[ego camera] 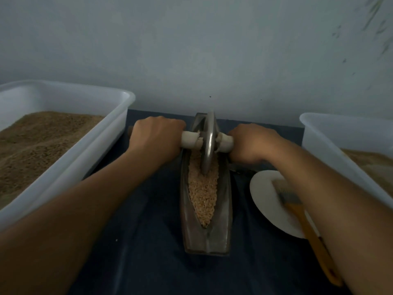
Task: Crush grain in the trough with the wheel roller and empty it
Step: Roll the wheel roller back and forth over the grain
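Left hand [157,134]: fist curled round the left handle of the wheel roller [208,143].
Right hand [251,143]: wrapped round the right handle.
Wheel: upright between both hands, rim in the grain [203,192].
Trough [205,237]: long axis runs from the hands back toward the person; both hands equally near.
Next stroke, likely: a pull nearward along the trough.

Legible text, labels, brands, numbers, signs: none were found on any surface in view; nothing written could be read.
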